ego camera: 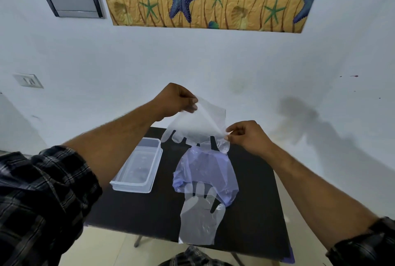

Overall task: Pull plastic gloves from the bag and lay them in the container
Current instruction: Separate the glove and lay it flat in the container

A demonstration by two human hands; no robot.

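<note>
Both hands pinch one glove (195,125) aloft: left hand (177,100) and right hand (245,134) fingers clamped on its cuff. Keep it spread, carry toward seven o'clock, lower flat into the container (157,160).

No legible text, label, brand, number or sign anywhere in view.

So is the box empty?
Looks empty: the clear box shows only its bare bottom. One glove lies on the table.
</note>
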